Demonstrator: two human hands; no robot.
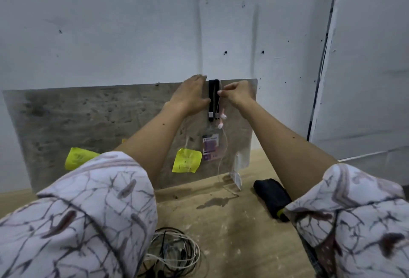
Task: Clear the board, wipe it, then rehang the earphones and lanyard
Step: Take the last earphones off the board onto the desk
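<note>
A grey stained board [88, 113] leans upright against the white wall at the back of a wooden table. A black lanyard [213, 100] hangs over its top edge, with an ID badge [210, 147] below it. Pink-white earphones [222, 120] dangle beside the strap, their thin cord trailing down to the table. My left hand [190, 96] lies flat against the board just left of the lanyard. My right hand [238, 95] pinches the earphone cord near the strap's top. Two yellow sticky notes [187, 160] [77, 157] cling to the board's lower part.
A folded black cloth with a yellow tag [272, 198] lies on the table [232, 233] at the right. A tangle of black and white cables [174, 253] sits near the front edge. A wet stain [212, 203] marks the wood. A white stand foot [236, 173] props the board.
</note>
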